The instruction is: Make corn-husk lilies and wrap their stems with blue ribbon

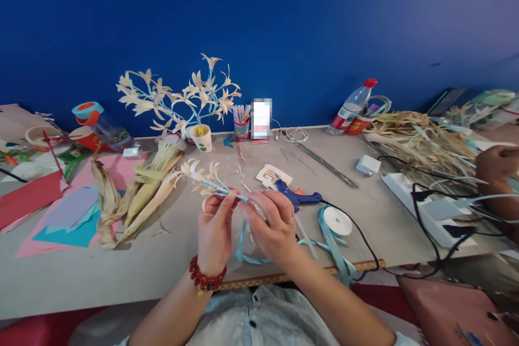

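Note:
A small spray of corn-husk flowers (198, 171) with blue-wrapped stems points up and left from my hands. My left hand (217, 227) pinches its stems, thumb on top. My right hand (272, 221) is closed on the stem end, fingertips close to the left thumb; whether tape is between them is hidden. Light blue ribbon (243, 248) hangs below my hands and runs along the table edge to a white roll (338, 221) at the right. Just beyond my right hand lies a blue glue gun (302, 196) on a piece of white card (271, 175).
Left are corn husks (140, 203) on coloured paper (73, 208). Behind stand a paper cup (203, 140) of finished flowers, a pen holder (241, 131), and a phone (261, 119). Wires (328, 165), a bottle (351, 111), a power strip (421, 211) and another person's hand (498, 167) are right.

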Motion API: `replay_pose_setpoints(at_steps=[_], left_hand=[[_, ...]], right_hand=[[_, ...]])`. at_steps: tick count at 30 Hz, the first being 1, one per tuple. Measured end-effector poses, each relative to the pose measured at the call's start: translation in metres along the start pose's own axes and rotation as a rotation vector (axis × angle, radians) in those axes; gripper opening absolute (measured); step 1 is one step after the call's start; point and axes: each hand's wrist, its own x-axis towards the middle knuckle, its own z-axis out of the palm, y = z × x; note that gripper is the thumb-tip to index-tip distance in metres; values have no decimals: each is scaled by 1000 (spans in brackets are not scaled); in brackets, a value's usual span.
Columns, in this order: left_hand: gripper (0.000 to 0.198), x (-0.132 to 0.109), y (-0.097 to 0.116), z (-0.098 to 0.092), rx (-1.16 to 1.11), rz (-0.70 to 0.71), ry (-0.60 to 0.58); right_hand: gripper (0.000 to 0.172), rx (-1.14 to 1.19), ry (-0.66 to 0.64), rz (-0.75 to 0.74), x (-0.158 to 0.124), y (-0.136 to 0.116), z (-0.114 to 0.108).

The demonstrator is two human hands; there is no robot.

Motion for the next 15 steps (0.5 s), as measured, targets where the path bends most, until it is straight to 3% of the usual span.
replay_pose_setpoints(at_steps=[8,15], left_hand=[[13,-4,1,1,-8,-2,0],[15,-5,1,-4,22,-18,12]], right_hand=[[25,-3,5,-81,3,10,-4],[20,17,9,-127,-1,4,-6]])
